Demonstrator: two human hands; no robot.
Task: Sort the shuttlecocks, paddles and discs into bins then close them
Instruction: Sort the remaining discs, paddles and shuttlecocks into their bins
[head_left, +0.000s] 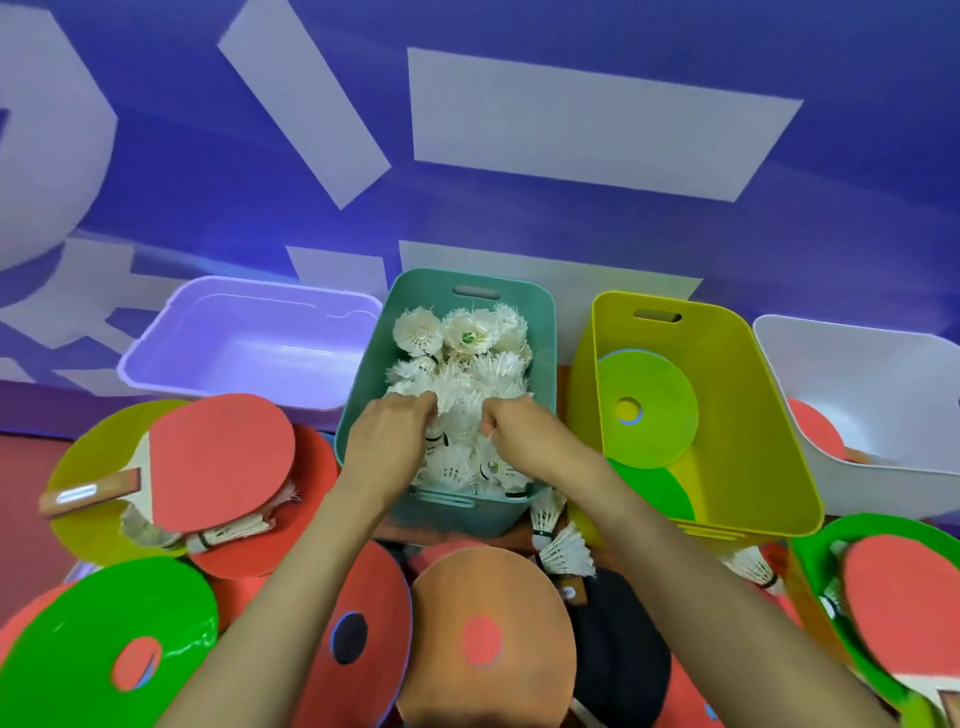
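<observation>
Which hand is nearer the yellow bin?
Right. The right hand is in the teal bin on the side toward the yellow bin; the left hand is at its opposite side.

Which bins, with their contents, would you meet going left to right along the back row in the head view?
Lilac bin → teal bin of shuttlecocks → yellow bin holding green discs → white bin with a red paddle.

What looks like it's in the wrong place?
A few shuttlecocks lie loose outside the teal bin, near the front corner of the yellow bin. Another is stuck under a red paddle on the left. The others are piled inside the teal bin.
</observation>
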